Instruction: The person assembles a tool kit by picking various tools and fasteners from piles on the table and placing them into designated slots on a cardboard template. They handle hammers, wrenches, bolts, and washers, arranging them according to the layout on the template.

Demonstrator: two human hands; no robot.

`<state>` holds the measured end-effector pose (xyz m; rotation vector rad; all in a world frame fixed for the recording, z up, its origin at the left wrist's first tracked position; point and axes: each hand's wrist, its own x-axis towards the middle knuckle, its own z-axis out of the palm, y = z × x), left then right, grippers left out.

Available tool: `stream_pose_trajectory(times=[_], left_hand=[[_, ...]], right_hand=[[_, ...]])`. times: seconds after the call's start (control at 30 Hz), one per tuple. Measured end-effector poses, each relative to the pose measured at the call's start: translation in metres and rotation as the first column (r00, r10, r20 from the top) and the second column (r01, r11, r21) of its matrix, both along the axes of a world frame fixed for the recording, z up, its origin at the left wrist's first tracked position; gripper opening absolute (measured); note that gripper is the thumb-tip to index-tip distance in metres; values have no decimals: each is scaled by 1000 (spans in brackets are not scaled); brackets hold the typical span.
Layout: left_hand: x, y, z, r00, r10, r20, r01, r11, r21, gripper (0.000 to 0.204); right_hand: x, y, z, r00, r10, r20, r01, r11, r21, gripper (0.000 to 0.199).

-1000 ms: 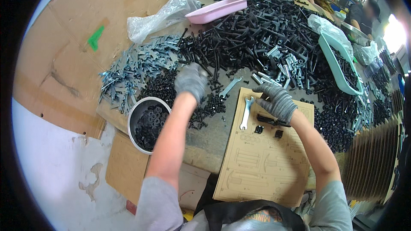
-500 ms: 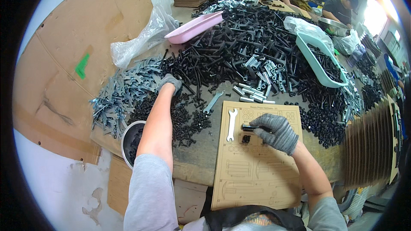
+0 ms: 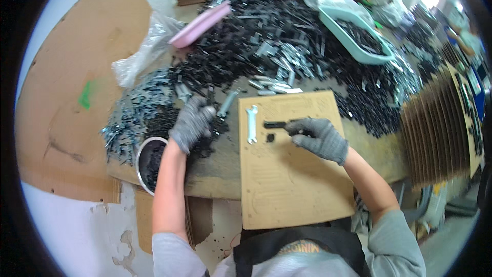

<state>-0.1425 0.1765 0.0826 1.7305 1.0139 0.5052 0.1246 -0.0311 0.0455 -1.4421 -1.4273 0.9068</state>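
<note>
My left hand [image 3: 193, 124], in a grey knit glove, is over the small black bolts [image 3: 160, 116] with its fingers curled. Motion blur hides what they hold, if anything. Above a cardboard sheet [image 3: 292, 195] is my right hand [image 3: 322, 141], gloved alike, its fingertips closed on the end of a black rod-shaped part [image 3: 275, 124]. Just below that part, a small black piece [image 3: 270, 137] lies on the sheet. A silver open-end wrench [image 3: 251, 124] rests upright along the sheet's left side. Another wrench [image 3: 228, 103] lies on the table between my left hand and the sheet.
A heap of black metal parts [image 3: 266, 23] covers the table's far side, with silver sleeves [image 3: 292, 61] in front. Loose wrenches [image 3: 125, 123] and a metal bowl [image 3: 139, 166] are left. Pink [image 3: 200, 24] and teal [image 3: 353, 36] trays stand behind; stacked cardboard [image 3: 435, 128] is right.
My left hand has drawn back toward me from the black bolts. My right hand has stayed over the sheet, the black rod-shaped part at its fingertips. The whole view has shifted.
</note>
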Motion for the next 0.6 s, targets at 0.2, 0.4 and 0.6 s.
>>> stream_pose_trajectory(times=[0.2,0.4,0.6], left_hand=[[56,-163,-38,826,-448,-342,507,856,104,24],[71,-197,-58,814,-469,-343,555,802,220,24],[78,-184,-59,815,-501,-292,537,842,51,20]], right_hand=[[-8,-42,-6,991,24,-134,-67,943,-326,44],[7,-93,-37,922,-168,-349,-10,890,-455,27],[8,-102,-32,896,-216,-387,5,878,-478,17]])
